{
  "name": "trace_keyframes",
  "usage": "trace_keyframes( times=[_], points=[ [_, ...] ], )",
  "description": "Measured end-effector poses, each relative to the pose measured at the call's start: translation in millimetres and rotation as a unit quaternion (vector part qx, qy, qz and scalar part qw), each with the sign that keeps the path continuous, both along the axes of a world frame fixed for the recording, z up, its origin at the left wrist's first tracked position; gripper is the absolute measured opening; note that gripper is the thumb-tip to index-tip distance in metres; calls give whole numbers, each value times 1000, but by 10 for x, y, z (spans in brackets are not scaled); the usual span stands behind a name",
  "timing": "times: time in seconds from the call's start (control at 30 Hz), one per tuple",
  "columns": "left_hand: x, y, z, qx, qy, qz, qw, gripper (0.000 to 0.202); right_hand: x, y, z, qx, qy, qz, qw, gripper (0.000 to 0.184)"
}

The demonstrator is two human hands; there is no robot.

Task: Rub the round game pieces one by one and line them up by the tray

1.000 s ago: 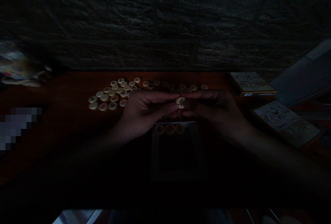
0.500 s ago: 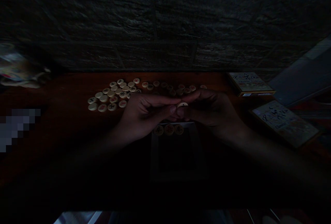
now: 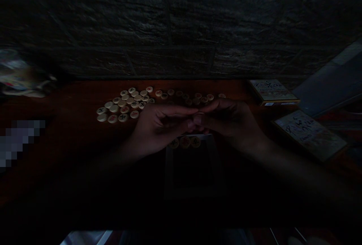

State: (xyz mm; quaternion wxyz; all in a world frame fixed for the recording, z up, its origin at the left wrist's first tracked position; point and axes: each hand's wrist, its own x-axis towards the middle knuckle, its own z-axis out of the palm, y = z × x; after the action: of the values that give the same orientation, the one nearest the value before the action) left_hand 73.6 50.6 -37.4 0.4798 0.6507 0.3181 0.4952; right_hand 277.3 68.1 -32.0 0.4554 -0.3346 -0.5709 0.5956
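Note:
My left hand (image 3: 160,126) and my right hand (image 3: 230,124) meet above the reddish wooden table (image 3: 65,103), fingertips pressed together. Between them they pinch a round xiangqi piece (image 3: 199,113), almost wholly hidden, with only a pale sliver of its edge showing. Just below my hands, several more pieces stand in a row (image 3: 185,142) along the top of a pale rectangular frame (image 3: 169,169). Further back lie a loose cluster of cream pieces (image 3: 123,104) and a scattered line of pieces (image 3: 183,97).
A rough stone wall (image 3: 169,30) rises behind the table. Two illustrated boxes or booklets (image 3: 272,92) (image 3: 311,135) lie at the right, beside a grey panel (image 3: 330,83). Patterned clutter (image 3: 22,73) sits at far left, near a pixelated patch (image 3: 19,143).
The piece has turned from showing its carved face to edge-on, and my fingers now cover nearly all of it. My hands have closed in around it.

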Motion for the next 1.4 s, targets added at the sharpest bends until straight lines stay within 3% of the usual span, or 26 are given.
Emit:
trace_keyframes(
  times=[0.33,0.67,0.87,1.07,1.4],
  points=[
    [43,7,-52,52,26,23,998,28,-36,-12,28,-32,2,-4,999,23],
    [34,3,-31,6,18,60,998,28,8,-4,14,-37,14,14,999,21],
    [-4,-19,-37,55,64,80,993,29,2,0,-3,-35,10,12,999,24],
    [-7,-51,-14,113,122,67,984,34,-8,-4,-12,-30,14,9,999,29],
    [11,-64,-9,97,110,67,987,25,-4,-3,17,-37,6,29,999,22]
  ],
)
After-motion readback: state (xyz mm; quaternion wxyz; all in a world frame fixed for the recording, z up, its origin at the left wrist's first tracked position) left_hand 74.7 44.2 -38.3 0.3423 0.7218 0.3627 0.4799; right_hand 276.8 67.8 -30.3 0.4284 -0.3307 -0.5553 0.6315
